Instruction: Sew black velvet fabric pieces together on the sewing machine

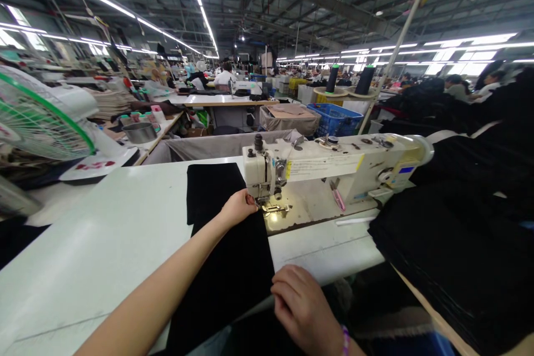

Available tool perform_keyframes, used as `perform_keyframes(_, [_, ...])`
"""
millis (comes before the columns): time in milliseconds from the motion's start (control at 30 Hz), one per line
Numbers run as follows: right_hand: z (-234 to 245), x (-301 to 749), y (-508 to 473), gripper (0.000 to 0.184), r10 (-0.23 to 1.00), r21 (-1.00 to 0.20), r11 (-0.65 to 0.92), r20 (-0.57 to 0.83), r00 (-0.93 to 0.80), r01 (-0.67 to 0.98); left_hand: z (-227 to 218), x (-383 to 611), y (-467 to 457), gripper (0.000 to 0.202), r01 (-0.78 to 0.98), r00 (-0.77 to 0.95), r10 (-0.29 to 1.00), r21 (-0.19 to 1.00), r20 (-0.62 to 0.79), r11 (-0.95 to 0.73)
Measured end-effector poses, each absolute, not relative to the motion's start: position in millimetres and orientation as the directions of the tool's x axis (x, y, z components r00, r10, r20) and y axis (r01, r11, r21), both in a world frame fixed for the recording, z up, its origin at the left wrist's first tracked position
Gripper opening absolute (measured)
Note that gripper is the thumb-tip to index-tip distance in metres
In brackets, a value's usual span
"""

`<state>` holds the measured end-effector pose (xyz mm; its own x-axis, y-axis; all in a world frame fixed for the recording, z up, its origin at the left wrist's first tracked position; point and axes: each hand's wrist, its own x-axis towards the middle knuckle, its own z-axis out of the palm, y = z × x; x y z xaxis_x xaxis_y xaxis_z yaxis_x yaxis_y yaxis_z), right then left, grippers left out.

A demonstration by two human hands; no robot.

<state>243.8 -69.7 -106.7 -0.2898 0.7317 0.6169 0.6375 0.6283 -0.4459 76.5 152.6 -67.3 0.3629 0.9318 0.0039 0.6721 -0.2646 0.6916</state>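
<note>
A long strip of black fabric (227, 233) lies on the white sewing table (104, 233), running from the front edge past the needle of a cream sewing machine (334, 169). My left hand (238, 207) rests on the fabric just left of the presser foot (273, 208), fingers curled down onto the cloth. My right hand (302, 306) is at the table's front edge, fingers bent and pinching the fabric's right edge.
A stack of black fabric (459, 256) lies to the right of the machine. A white and green fan (41, 117) stands at the left. Thread cones (365, 80), a blue crate (336, 118) and other workstations with people fill the hall behind.
</note>
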Motion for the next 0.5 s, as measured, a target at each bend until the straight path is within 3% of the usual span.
perform_keyframes(233, [-102, 246, -69, 0.027, 0.723, -0.456, 0.651, 0.615, -0.314, 0.606, -64, 79, 152, 0.015, 0.704, 0.326, 0.944, 0.656, 0.044, -0.274])
perform_keyframes(400, [-102, 249, -72, 0.032, 0.728, -0.458, 0.659, 0.587, -0.354, 0.596, -46, 80, 106, 0.02, 0.759, 0.257, 0.94, 0.555, 0.225, -0.341])
perform_keyframes(500, [-101, 249, -74, 0.036, 0.729, -0.458, 0.661, 0.581, -0.363, 0.594, -43, 75, 45, 0.007, 0.72, 0.406, 0.877, 0.5, 0.258, -0.481])
